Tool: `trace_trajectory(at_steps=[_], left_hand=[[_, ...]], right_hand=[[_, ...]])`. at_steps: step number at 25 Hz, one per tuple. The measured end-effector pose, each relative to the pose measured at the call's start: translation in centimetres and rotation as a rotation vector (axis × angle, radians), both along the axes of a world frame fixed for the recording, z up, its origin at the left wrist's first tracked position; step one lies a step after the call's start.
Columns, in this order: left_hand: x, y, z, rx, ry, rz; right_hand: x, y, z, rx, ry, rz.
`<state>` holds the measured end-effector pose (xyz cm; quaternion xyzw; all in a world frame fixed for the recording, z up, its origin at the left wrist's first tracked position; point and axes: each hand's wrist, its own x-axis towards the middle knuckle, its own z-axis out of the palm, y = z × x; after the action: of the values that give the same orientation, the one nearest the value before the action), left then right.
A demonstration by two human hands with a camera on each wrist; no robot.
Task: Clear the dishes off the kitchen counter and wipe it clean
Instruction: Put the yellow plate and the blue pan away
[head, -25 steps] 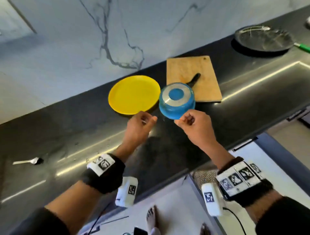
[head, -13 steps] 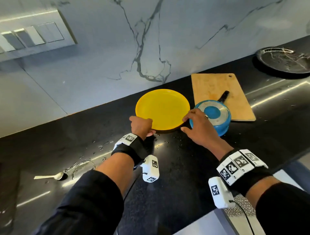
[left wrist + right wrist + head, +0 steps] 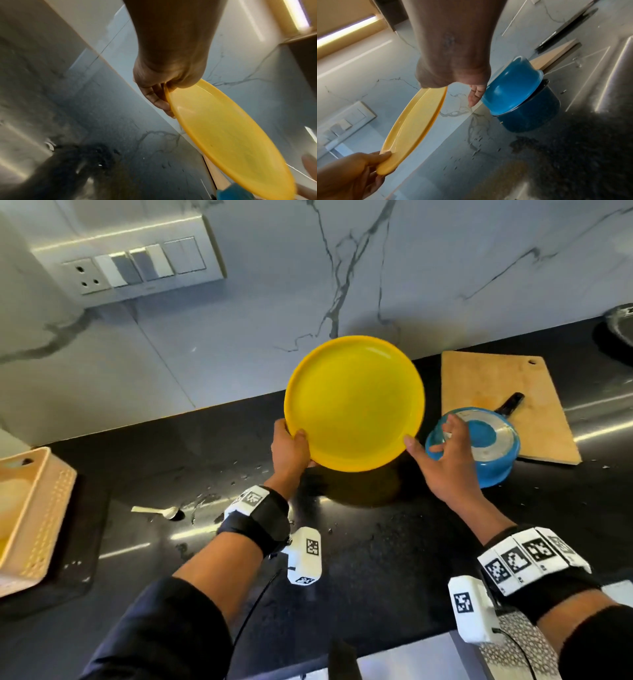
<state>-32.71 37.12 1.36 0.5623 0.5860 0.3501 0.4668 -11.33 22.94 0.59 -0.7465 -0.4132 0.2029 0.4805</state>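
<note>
**Plate lifted off the counter**

The left hand (image 3: 290, 447) grips the plate (image 3: 354, 402) at its 8 o'clock rim, thumb on the upper face and fingers curled beneath; the plate is clear of the counter (image 3: 359, 559), tilted with its far edge raised toward the wall (image 3: 239, 337); its shadow lies on the black stone directly below.

The right hand (image 3: 445, 463) is spread, fingers straight and apart, holding nothing; its thumb tip sits at the plate's 5 o'clock rim, touching or just short of it, I cannot tell which; its fingers reach over the near side of the pot (image 3: 479, 446).

The pot is blue and stands upside down at 3 o'clock from the plate; its black handle points to 1 o'clock and lies over the board (image 3: 496, 392); the pot's far edge overlaps the board's near corner.

A spoon (image 3: 161, 511) lies on the counter at 9 o'clock from the left wrist, with water drops scattered between it and the plate's shadow; a beige basket (image 3: 44, 508) sits at the far 9 o'clock edge; a switch panel (image 3: 137, 268) is on the wall at 11 o'clock; a dark pan (image 3: 620, 323) shows partly at 2 o'clock, cut off by the frame.

From the left wrist, the left hand (image 3: 161, 86) pinches the plate (image 3: 231, 142) rim; from the right wrist, the right hand (image 3: 453, 70) hangs between the plate (image 3: 412, 128) and the pot (image 3: 513, 88).
</note>
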Motion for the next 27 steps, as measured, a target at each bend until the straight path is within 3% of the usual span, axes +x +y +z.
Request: trace_trajectory(at_steps=[2,3,6,9,14,18,20,23,27], left_hand=[[-0.7,-1.9,0.9,0.145,0.058,-0.064],[-0.6,-3.4,1.5,0.193,0.069,-0.109],[2.1,-9.0,2.6,0.271,0.035,-0.218],[7.1,-15.5,1.8,0.282,-0.029,-0.385],[17.5,-27.7,-3.3,0.177,-0.027,-0.825],[22.0,-34.9,-9.7,0.117,0.181,-1.084],[22.5,-36.7,-13.8,0.048,0.366,-1.195],[20.7,-37.0,-19.6,-0.105,0.642,-1.269],[17.3,-35.0,-25.2,-0.206,0.792,-1.232]], right_hand=[[-0.2,-0.9,0.6,0.125,0.193,-0.009],[0.0,-2.1,0.9,0.186,0.2,-0.017],[1.9,-7.6,1.2,0.358,0.066,-0.154],[6.4,-15.6,-0.8,0.391,0.008,-0.355],[13.7,-32.8,-7.2,0.162,0.041,-0.753],[15.2,-43.3,-13.6,-0.005,0.072,-0.942],[15.0,-46.9,-17.7,-0.121,0.12,-0.991],[14.2,-49.4,-24.2,-0.331,0.296,-1.021],[14.2,-47.4,-30.1,-0.493,0.415,-0.939]])
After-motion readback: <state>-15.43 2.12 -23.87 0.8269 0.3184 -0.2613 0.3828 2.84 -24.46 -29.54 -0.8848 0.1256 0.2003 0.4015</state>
